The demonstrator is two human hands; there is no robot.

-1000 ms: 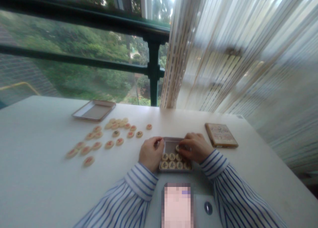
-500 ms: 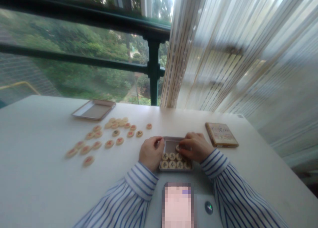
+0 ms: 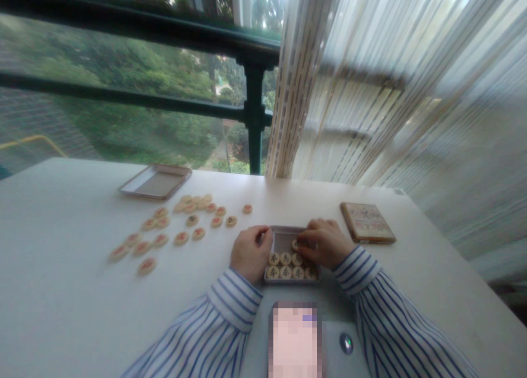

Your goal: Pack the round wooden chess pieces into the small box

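A small shallow box (image 3: 284, 238) stands in front of me, with Chinese chess pieces (image 3: 286, 272) marked in black set in rows in its near part. At its left side my left hand (image 3: 252, 253) is closed, with thumb and fingers curled on the rim. My right hand (image 3: 327, 242) reaches over the right side, and its fingertips pinch a round Chinese chess piece (image 3: 295, 244) inside the box, just beyond the rows. That hand covers some of the pieces at the right. The face of the pinched piece is mostly hidden.
Loose chess pieces (image 3: 181, 238), mostly red-marked, are scattered to the left, a few overlapping. Behind them lies a shallow tray-like lid (image 3: 158, 185). A flat printed box (image 3: 368, 223) is at the right. A phone (image 3: 295, 339) and a small dark round object (image 3: 346, 343) are close to me.
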